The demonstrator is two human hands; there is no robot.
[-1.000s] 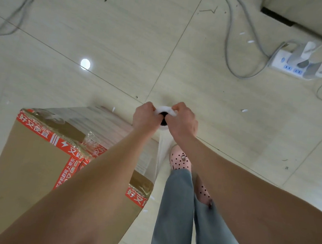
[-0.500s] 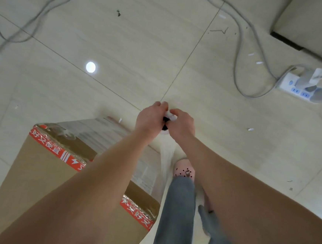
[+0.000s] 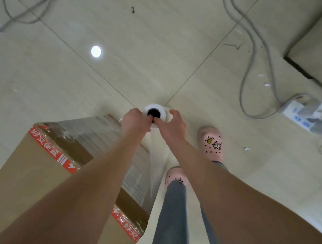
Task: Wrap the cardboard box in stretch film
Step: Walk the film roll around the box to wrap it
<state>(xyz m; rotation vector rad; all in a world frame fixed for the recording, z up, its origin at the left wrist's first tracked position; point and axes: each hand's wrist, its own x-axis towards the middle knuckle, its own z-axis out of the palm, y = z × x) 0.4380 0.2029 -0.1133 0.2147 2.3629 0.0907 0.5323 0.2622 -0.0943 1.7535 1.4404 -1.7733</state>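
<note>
A tall brown cardboard box [image 3: 23, 172] with red printed tape stands on the floor at lower left. Clear stretch film [image 3: 90, 129] covers its far side and runs to a white film roll [image 3: 163, 111], held upright beyond the box's right corner. My left hand [image 3: 135, 121] grips the roll from the left. From the right, my right hand [image 3: 172, 123] grips it, with fingers at the dark core hole. A strip of film [image 3: 156, 160] hangs down from the roll beside the box.
Grey cables [image 3: 252, 57] snake over the tiled floor at the top. A white power strip [image 3: 301, 115] with plugs lies at right. A wall base [image 3: 320, 44] stands at top right. My feet in pink clogs [image 3: 213, 143] are right of the box.
I have stepped round the box: my right foot now stands further right and forward. The roll's top and core hole show more clearly between my hands. The box sits slightly further from the roll.
</note>
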